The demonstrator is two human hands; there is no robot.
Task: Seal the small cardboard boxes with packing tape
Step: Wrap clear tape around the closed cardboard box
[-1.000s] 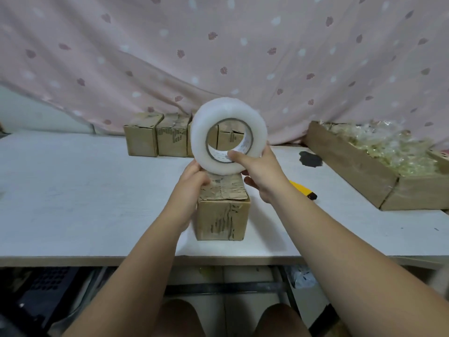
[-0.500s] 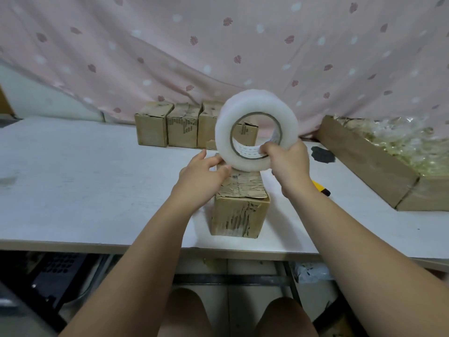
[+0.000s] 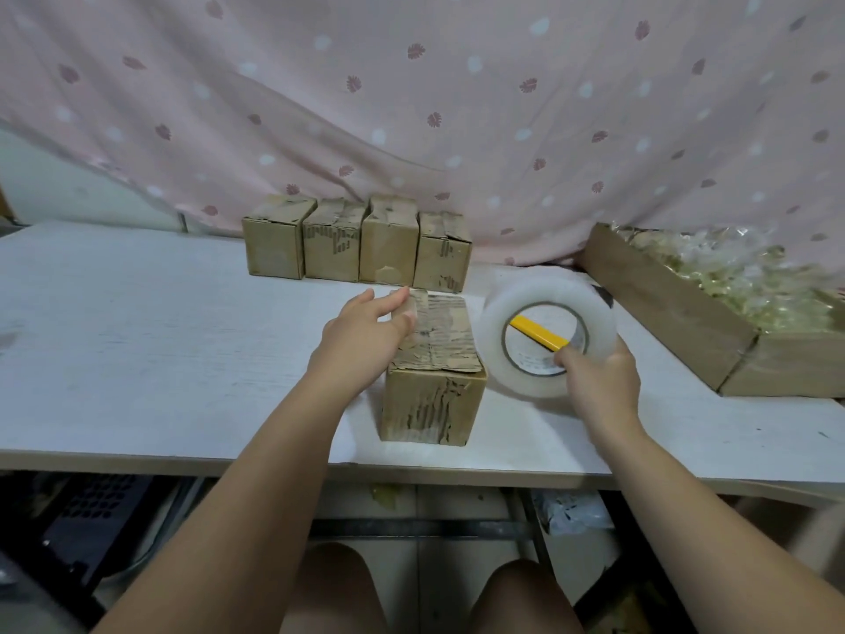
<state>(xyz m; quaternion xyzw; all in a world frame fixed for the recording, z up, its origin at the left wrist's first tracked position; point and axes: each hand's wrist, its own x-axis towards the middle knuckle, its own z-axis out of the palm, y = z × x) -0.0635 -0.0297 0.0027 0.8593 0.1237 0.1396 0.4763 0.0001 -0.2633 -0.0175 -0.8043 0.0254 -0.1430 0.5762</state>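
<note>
- A pink curtain [image 3: 457,107] with a leaf and dot print hangs across the whole background, and its hem reaches the back of the table.
- The white table [image 3: 137,359] runs the full width. Its front edge is close to the person, whose bare knees show beneath it.
- A long open carton [image 3: 663,308] lies at an angle on the right side of the table, filled with crinkled clear wrappers.
- Four boxes [image 3: 356,242] stand side by side in a row at the back, touching one another, just before the curtain.
- One box [image 3: 434,395] stands alone near the front edge, between the two arms and well apart from the row. Its top flaps are closed and look worn and torn.
- The tape roll [image 3: 548,331] is held on edge just right of the box, its open core facing the camera. Whether it touches the table cannot be told.
- The right hand [image 3: 599,382] grips the tape roll at its lower right, thumb hooked into the core and fingers wrapped round the outside.
- The left hand [image 3: 361,336] lies at the box's far left top edge, fingers nearly straight and together. A glossy patch by the fingertips may be a strip of tape, but the view is too blurred to be sure.
- A yellow knife [image 3: 539,334] lies on the table behind the tape roll, seen through its core.
</note>
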